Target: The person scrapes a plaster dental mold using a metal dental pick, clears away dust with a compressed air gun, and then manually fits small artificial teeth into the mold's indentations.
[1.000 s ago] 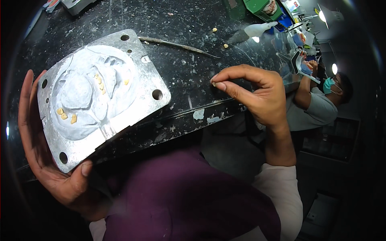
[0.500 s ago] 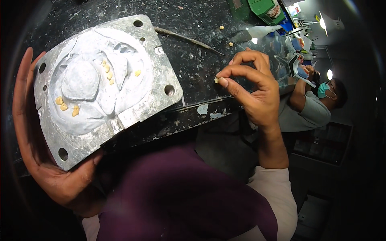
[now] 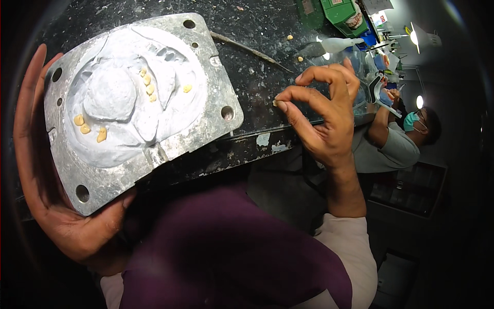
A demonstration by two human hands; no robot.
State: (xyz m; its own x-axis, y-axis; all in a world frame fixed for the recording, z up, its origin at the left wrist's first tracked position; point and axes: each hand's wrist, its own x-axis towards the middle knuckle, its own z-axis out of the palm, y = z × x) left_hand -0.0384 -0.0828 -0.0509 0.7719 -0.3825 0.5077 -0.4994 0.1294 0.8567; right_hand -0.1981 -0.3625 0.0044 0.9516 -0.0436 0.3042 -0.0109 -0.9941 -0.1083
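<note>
The left hand (image 3: 64, 226) is cupped wide from where I stand, fingers (image 3: 28, 108) stretched upward, thumb set apart; across from it, the right hand (image 3: 334, 126) pinches with thumb and index finger (image 3: 303, 93), other fingers loosely bent, forearm (image 3: 346, 193) nearly upright

The left hand (image 3: 72, 229) now has the metal plate (image 3: 220, 88) higher in the view, and it looks bigger than a second ago. Its lean seems a little different too: the glare along the lower metal is way down, while the white filling (image 3: 110, 95) shows up brighter. More of the thin tool (image 3: 251, 49) is hidden by the plate now. The left thumb (image 3: 113, 216) sits further under the near edge, tip mostly out of sight. On the right hand (image 3: 332, 131), the middle finger (image 3: 321, 73) now fans out past the index finger (image 3: 307, 95), and the pinched yellowish bit (image 3: 275, 103) is closer to the plate's corner.
</note>
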